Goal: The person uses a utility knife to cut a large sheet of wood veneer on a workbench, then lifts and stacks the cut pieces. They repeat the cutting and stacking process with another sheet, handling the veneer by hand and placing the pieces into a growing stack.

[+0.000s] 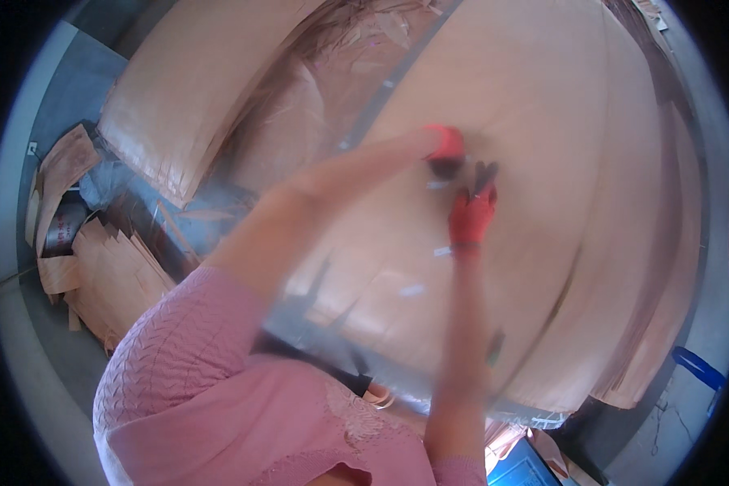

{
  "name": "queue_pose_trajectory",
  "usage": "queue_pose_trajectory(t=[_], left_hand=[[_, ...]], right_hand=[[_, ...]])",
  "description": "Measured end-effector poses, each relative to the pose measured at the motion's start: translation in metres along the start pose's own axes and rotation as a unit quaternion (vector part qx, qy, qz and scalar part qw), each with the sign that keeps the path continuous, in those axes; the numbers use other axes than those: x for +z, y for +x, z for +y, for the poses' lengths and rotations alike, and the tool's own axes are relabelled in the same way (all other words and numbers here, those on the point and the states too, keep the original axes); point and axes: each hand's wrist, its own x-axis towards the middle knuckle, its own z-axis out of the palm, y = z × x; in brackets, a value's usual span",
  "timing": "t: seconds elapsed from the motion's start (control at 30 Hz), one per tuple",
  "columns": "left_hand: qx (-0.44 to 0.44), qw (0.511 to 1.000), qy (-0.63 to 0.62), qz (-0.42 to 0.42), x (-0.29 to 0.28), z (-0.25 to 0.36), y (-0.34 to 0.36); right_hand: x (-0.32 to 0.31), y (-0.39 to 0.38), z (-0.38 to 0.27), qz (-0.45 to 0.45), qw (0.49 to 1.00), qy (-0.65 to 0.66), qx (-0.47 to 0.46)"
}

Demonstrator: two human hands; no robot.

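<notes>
A broad, pale brown sheet of wood veneer [535, 97] lies before me, with both hands over its middle. My left hand [445, 152], in a red glove with a dark palm side, reaches across from the left. Motion blurs its fingers, so what they hold, if anything, is hidden. Just below and to the right, my right hand [472, 212] wears a matching glove. Its dark fingertips stretch away from me over the sheet. Short whitish strips of tape, one of them a tape strip [411, 289], stick to the veneer in a line near my hands.
Another veneer stack [194, 73] stands at the far left, with crumpled veneer scraps [364, 49] beside it. Broken veneer pieces [113, 271] lean at the left. A small dark green object [496, 347] rests near my right forearm. Something blue [699, 368] is at the right edge.
</notes>
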Motion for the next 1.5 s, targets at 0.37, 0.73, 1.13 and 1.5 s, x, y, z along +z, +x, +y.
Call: queue_pose_trajectory(t=[0.37,0.73,1.13,1.5], left_hand=[[-0.317,0.78,-0.54,0.022,-0.078,0.042,-0.125],[-0.274,0.881,-0.34,0.183,-0.068,0.156,-0.195],[-0.196,0.839,-0.43,0.27,0.006,0.145,-0.225],[-0.156,0.884,-0.32,0.304,0.08,0.253,-0.291]], right_hand=[[0.013,0.003,0.026,-0.146,0.912,-0.381,-0.049],[0.035,0.019,0.024,-0.221,0.886,-0.407,0.021],[-0.081,-0.173,-0.036,-0.092,0.995,-0.028,-0.003],[-0.169,-0.69,0.027,0.12,0.844,0.083,0.516]])
